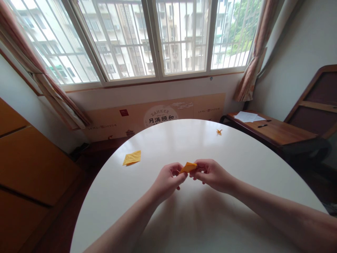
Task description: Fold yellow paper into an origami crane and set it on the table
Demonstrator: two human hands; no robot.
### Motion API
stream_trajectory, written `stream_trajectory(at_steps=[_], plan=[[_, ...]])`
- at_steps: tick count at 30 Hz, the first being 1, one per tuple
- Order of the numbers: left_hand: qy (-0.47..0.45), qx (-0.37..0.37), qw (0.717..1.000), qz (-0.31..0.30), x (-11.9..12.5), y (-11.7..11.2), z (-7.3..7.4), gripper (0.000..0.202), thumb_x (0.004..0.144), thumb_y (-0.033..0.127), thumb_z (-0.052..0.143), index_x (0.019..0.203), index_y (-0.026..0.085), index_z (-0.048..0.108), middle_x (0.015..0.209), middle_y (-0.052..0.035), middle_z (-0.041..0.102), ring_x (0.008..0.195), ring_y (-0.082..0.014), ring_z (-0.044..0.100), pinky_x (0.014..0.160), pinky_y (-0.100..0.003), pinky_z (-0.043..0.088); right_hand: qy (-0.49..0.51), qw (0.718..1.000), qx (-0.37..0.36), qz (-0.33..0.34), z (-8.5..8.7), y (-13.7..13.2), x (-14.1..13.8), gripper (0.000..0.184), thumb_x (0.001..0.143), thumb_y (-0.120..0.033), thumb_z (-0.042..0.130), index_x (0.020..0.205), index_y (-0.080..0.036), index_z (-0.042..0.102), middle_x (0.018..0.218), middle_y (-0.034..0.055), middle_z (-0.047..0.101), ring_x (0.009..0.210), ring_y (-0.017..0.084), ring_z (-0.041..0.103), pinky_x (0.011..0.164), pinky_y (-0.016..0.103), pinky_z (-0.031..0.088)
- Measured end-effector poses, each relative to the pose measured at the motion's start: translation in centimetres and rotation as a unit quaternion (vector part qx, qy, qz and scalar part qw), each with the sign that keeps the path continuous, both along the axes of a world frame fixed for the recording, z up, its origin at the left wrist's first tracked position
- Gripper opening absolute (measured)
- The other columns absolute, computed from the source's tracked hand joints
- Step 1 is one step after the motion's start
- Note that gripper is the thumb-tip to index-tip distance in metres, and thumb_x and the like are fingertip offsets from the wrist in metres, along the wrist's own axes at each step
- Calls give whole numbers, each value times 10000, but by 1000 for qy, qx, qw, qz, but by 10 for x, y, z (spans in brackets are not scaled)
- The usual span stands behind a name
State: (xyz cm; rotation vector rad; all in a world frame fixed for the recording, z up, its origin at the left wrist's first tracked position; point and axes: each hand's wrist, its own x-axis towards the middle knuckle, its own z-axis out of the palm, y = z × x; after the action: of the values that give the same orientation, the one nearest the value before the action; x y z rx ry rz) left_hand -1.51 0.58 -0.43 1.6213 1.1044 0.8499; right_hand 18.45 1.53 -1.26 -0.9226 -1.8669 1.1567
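A small piece of folded orange paper [189,167] is held between my two hands, above the middle of the white table. My left hand [168,179] pinches its left end between thumb and fingers. At the right end, my right hand [212,174] grips it with the thumb and curled fingers. The paper looks folded into a slim, pointed shape; its underside is hidden. A small orange folded paper crane [219,132] stands on the table farther off to the right. Yellow paper [132,158], creased and flat, lies on the table to the left.
The round white table [110,211] fills the space before me. Beyond it are a printed box [116,123] and barred windows. A wooden side table [289,133] with white papers [246,116] and a dark pen [262,125] is at the right. An orange-brown cabinet [28,158] stands left.
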Motion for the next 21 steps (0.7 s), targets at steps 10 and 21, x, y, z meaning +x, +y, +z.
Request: stream_trajectory(at_steps=[10, 21], plan=[[-35, -26, 999, -8, 5, -3, -3, 93, 658, 182, 552, 725, 151, 609, 654, 14, 570, 589, -114, 525, 442, -180, 446, 15, 1000, 6, 27, -2, -3, -4, 119, 827, -183, 618, 867, -174, 729, 757, 25, 691, 681, 151, 598, 549, 225, 442], [-78, -75, 994, 20, 2, -1, -2, 102, 624, 226, 621, 681, 143, 607, 613, 11, 568, 547, -99, 491, 446, -187, 420, 24, 1000, 12, 16, 4, -3, -2, 131, 816, -180, 612, 845, -164, 739, 744, 24, 691, 687, 147, 580, 585, 234, 436]])
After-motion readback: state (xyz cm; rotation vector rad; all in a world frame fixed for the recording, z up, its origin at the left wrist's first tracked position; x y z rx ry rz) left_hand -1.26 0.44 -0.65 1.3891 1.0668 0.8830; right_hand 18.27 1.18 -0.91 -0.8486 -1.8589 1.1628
